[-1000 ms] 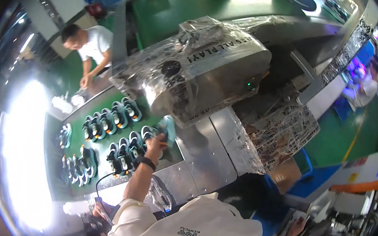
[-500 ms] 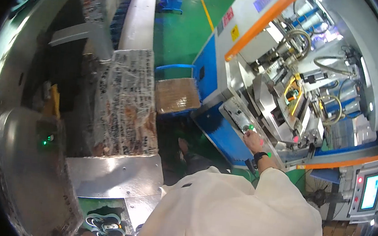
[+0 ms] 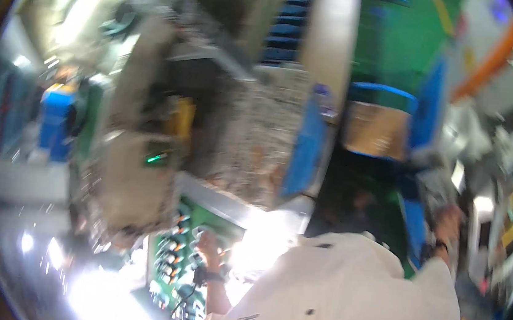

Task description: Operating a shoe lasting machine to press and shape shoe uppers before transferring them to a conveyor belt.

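Observation:
My left hand (image 3: 208,249), with a dark band at its wrist, hangs over a green surface (image 3: 189,212) at the lower left. Close beside it stand several small dark and pale parts (image 3: 168,256) in rows, too blurred to name. Far to the right, my right hand (image 3: 448,223) is at the front of the machine (image 3: 431,170), near its control ledge. Motion smears the fingers of both hands, so neither their grip nor anything in them can be made out.
Left of centre is a ledge (image 3: 258,138) wrapped in printed film, with a blue strip (image 3: 305,152) along its side. A brown-topped cart (image 3: 376,131) stands between ledge and machine. A film-wrapped metal cover (image 3: 134,179) with a green light is at the left.
The view has swung left, shifting the machine toward the right edge. My left hand has come into sight at the lower left. My right hand no longer touches the button by the green light.

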`<state>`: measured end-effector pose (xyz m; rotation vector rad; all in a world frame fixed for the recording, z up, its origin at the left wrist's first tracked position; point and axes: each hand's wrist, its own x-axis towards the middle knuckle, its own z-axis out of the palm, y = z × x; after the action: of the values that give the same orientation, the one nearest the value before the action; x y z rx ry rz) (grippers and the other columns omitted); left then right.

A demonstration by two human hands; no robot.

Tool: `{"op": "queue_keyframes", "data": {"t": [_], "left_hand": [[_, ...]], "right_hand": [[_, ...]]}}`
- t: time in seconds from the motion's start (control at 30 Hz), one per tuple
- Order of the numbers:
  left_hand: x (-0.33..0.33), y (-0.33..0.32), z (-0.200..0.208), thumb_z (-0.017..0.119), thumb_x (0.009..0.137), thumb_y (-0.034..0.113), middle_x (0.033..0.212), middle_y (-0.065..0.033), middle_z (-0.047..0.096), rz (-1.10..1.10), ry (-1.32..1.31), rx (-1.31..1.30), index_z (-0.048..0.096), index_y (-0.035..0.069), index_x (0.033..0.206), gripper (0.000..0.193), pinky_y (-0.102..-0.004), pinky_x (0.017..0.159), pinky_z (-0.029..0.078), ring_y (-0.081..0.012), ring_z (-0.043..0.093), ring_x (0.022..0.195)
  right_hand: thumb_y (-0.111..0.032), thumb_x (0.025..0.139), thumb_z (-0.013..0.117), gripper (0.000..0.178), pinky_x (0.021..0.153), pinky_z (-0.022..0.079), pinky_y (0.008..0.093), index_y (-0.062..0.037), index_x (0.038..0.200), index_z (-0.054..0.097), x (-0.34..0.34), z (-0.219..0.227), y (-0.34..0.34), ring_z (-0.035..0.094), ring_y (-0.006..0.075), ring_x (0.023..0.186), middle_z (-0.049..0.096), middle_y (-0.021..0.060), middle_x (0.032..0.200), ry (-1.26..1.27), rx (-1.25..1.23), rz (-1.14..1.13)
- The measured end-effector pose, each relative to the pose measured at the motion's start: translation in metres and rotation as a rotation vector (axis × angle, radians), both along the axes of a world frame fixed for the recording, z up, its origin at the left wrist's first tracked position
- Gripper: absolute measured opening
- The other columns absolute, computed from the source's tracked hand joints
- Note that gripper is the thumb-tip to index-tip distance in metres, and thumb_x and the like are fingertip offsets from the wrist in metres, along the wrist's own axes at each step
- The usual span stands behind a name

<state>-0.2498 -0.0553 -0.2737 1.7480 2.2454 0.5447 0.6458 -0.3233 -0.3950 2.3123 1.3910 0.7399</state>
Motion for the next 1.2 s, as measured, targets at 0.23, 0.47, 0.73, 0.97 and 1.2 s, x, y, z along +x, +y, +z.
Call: {"op": "queue_keyframes", "data": {"t": [0.23,0.47,0.73,0.97,1.2], "left_hand": [[-0.156,-0.081,0.253,0.059,0.093,0.022,0.101,-0.0106,0.061,0.831,-0.644,1.068,0.061,0.001,0.101,0.022,-0.0285,0.068,0.053,-0.0210,0.060,0.087],[-0.023,0.105,0.510,0.065,0.093,0.025,0.122,-0.0147,0.061,0.377,-0.348,1.026,0.057,-0.002,0.129,0.046,-0.0288,0.087,0.053,-0.0226,0.065,0.105],[0.084,0.357,0.529,0.074,0.085,0.043,0.141,-0.0199,0.051,-0.299,0.269,0.468,0.051,0.003,0.138,0.070,-0.0405,0.108,0.037,-0.0322,0.050,0.129],[0.114,0.509,0.490,0.070,0.083,0.051,0.132,-0.0259,0.054,-0.569,0.646,0.668,0.054,0.001,0.132,0.071,-0.0469,0.102,0.042,-0.0418,0.051,0.124],[0.129,0.524,0.472,0.072,0.078,0.037,0.113,-0.0250,0.060,-0.185,0.669,0.415,0.059,0.000,0.116,0.055,-0.0479,0.090,0.047,-0.0422,0.059,0.105]], "right_hand": [[-0.022,0.100,0.051,0.024,0.086,0.043,0.0454,0.0007,0.104,0.056,-0.077,0.045,0.108,0.057,0.0391,0.096,0.059,0.0221,0.100,0.827,0.487,-0.278],[-0.020,0.100,0.057,0.026,0.086,0.050,0.0365,-0.0014,0.117,0.061,-0.065,0.078,0.176,0.065,0.0278,0.096,0.067,0.0162,0.106,0.902,0.751,-0.227],[-0.006,0.076,0.071,0.021,0.080,0.050,0.0413,-0.0090,0.096,0.067,-0.355,0.331,0.493,0.062,0.0302,0.091,0.065,0.0111,0.096,1.410,0.693,0.995],[-0.010,0.071,0.076,0.022,0.070,0.048,0.0371,-0.0121,0.089,0.062,-0.436,0.332,0.529,0.061,0.0238,0.079,0.065,0.0033,0.089,1.384,0.624,1.251],[-0.008,0.072,0.075,0.018,0.066,0.047,0.0351,-0.0112,0.085,0.062,-0.433,0.327,0.531,0.060,0.0224,0.075,0.063,0.0023,0.081,1.399,0.654,1.227]]}}
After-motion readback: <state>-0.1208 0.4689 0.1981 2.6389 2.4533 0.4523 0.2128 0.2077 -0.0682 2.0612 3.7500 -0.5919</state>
